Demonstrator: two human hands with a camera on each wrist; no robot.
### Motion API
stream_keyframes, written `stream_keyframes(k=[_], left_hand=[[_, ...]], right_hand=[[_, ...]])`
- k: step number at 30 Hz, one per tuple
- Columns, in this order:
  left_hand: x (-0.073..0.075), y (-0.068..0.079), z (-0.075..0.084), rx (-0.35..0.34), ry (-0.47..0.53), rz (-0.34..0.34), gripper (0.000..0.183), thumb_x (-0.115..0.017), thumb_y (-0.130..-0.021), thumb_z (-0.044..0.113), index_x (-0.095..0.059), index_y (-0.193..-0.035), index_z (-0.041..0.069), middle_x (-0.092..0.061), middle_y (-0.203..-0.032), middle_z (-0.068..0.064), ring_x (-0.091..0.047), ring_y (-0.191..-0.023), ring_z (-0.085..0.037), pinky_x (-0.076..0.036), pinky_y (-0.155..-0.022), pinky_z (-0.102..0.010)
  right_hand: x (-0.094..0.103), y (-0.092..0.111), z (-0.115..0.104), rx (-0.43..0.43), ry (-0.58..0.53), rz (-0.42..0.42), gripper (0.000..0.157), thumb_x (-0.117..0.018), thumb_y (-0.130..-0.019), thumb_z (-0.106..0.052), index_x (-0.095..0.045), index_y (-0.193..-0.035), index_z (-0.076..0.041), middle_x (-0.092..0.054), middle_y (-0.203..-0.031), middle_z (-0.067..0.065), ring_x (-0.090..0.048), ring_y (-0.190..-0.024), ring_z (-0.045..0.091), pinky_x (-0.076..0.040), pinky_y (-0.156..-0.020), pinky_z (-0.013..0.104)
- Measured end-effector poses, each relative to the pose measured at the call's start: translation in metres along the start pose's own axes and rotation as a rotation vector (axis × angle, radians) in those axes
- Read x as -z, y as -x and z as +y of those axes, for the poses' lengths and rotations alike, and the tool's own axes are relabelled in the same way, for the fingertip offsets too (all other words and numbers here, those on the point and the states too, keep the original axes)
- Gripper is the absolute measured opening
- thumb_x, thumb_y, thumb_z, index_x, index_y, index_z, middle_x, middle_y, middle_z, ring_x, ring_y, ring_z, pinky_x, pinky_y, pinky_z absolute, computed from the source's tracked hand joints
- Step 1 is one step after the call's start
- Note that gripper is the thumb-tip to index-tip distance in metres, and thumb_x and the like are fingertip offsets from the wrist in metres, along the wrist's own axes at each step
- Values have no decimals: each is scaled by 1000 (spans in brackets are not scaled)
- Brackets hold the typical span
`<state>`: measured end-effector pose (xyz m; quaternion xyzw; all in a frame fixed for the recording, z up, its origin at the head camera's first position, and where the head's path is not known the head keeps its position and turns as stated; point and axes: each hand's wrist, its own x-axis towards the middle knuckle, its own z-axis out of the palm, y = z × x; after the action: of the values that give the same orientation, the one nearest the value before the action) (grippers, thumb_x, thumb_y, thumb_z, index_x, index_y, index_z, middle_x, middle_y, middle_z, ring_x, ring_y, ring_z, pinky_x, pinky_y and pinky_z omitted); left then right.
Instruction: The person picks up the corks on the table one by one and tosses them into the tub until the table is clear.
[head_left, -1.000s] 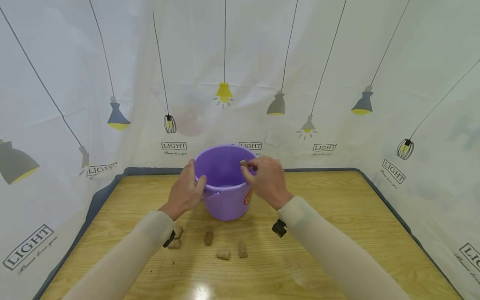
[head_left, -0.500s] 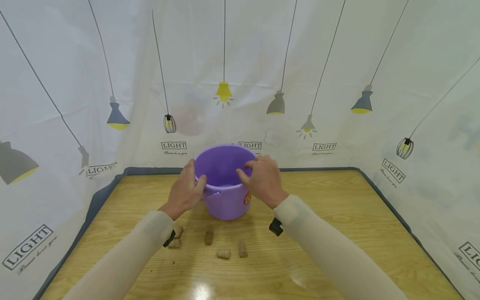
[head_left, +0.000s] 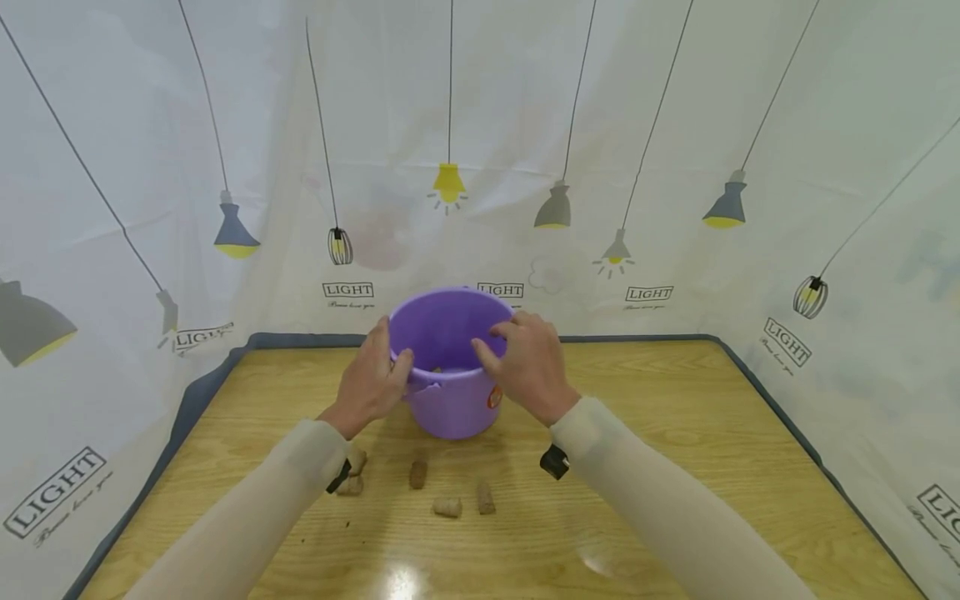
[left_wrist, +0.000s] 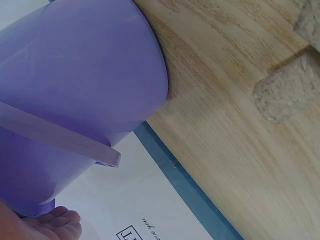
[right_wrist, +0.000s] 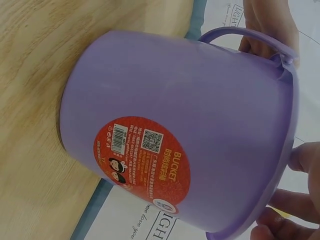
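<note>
A purple bucket (head_left: 453, 404) stands upright on the table. My left hand (head_left: 369, 385) holds its left rim, thumb on the near edge; in the left wrist view only part of that hand (left_wrist: 50, 225) shows beside the rim. At the right rim is my right hand (head_left: 531, 362), its thumb and forefinger apart over the opening and nothing seen between them. The right wrist view shows its thumb (right_wrist: 302, 156) at the rim. A small tan bit (head_left: 437, 369) shows low inside the bucket, probably a cork; the rest of the bottom is hidden.
Several corks lie on the wooden table in front of the bucket, among them a dark one (head_left: 417, 475), a pale one (head_left: 447, 507) and an upright-looking one (head_left: 486, 497). Two more (head_left: 351, 485) sit by the left wrist. A printed white curtain (head_left: 480, 208) surrounds the table.
A second ago my right hand pinched a cork over the bucket's opening. Its finger and thumb have since parted and the cork has left them. My left hand has stayed on the rim.
</note>
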<state>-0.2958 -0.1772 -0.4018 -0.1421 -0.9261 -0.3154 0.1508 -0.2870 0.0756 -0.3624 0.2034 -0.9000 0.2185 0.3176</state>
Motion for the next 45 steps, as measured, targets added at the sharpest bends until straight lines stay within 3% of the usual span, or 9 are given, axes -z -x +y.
stream_keyframes(k=[15,31,45], left_hand=[[0,-1,1,-3,-2,1,77,-40,-104,35,-10,-161,-7,-26,-162,-30,-35,-145,-46,-33,-116,-61],[0,0,1,5,2,-4,76,-40,-105,35,-9,-161,-6,-25,-163,-30,-36,-144,-47,-34,-115,-62],[-1,-1,1,9,-8,-6,76,-39,-105,36,-8,-162,-5,-26,-162,-30,-37,-143,-47,-35,-114,-63]], right_hand=[[9,7,0,52,-30,78,30,-77,-89,-33,-80,-94,-4,-71,-84,9,-63,-76,27,-52,-73,45],[17,19,0,44,-97,64,26,-76,-91,-30,-80,-93,-5,-75,-88,9,-65,-81,26,-52,-76,43],[20,34,1,90,-144,82,21,-77,-90,-26,-79,-89,-5,-76,-87,8,-66,-80,23,-52,-71,39]])
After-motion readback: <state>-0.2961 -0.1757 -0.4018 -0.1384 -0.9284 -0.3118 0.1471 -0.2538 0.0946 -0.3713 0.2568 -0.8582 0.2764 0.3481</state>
